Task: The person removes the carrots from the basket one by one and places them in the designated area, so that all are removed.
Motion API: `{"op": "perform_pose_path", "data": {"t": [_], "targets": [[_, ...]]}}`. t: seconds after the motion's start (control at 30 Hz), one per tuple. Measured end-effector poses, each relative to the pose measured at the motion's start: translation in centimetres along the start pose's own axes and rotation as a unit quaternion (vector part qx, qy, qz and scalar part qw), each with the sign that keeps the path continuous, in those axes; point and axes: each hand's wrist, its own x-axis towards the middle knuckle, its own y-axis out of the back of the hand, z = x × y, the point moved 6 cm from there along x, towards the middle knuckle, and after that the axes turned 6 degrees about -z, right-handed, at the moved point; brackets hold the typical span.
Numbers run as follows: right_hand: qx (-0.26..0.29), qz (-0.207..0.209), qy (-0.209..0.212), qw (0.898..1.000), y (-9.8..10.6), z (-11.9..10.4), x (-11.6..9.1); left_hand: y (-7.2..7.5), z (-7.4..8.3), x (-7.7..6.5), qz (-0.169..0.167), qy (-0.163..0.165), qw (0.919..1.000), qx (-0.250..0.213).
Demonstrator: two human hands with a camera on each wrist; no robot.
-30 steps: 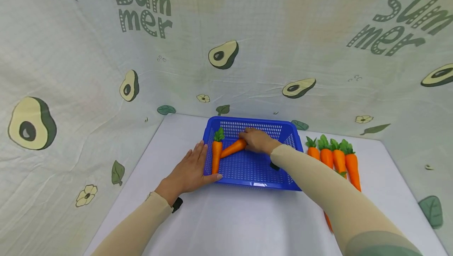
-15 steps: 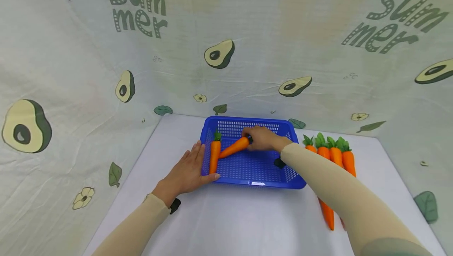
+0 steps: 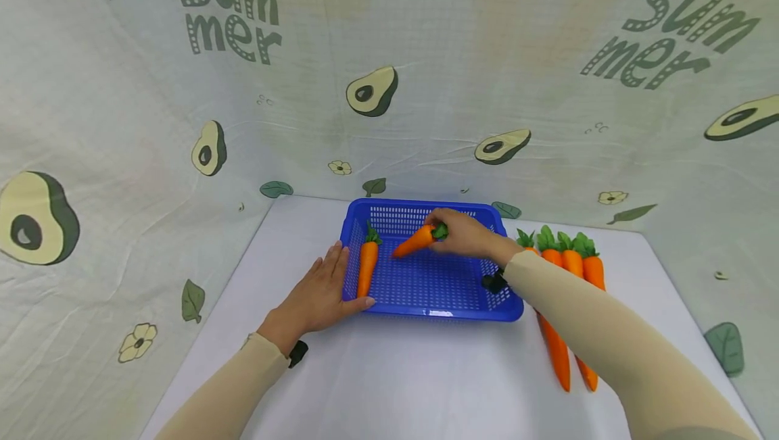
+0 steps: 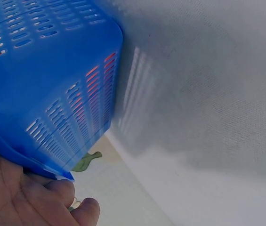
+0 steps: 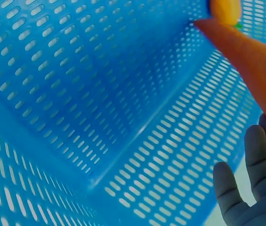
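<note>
A blue plastic basket (image 3: 447,315) with slotted walls stands on the white table. My right hand (image 3: 467,232) is inside it, pinching an orange carrot (image 3: 414,242) near its green leafy top, the tip pointing left. In the right wrist view this carrot (image 5: 250,63) slants above the basket floor, with the thumb on its thick end. A second carrot (image 3: 368,265) lies along the basket's left wall, leaves toward the back. My left hand (image 3: 313,297) rests with straight fingers against the left rim, its thumb over the front left corner. The left wrist view shows the basket's outer wall (image 4: 34,80).
Several more carrots (image 3: 555,352) lie side by side on the table right of the basket, partly hidden under the right forearm. A pale cloth (image 3: 426,34) printed with avocados hangs behind and at both sides. Small black cameras (image 3: 297,353) sit at the wrists.
My right hand has drawn the pinched carrot right and up, away from the carrot at the left wall. The left hand has stayed at the rim. The head view has shifted slightly.
</note>
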Motion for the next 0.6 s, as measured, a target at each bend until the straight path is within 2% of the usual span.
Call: {"op": "perform_pose_path", "data": {"t": [0.2, 0.43, 0.6], "targets": [[0.041, 0.034, -0.005, 0.999, 1.4, -0.1, -1.4, 0.1, 0.1, 0.0, 0.004, -0.002, 1.0, -0.002], [0.087, 0.024, -0.032, 0.995, 1.9, -0.4, -3.3, 0.1, 0.2, -0.1, 0.006, -0.004, 1.0, 0.0], [0.114, 0.057, -0.03, 0.991, 2.6, -0.5, -4.5, 0.2, 0.3, -0.2, 0.01, -0.007, 0.9999, 0.001]]}}
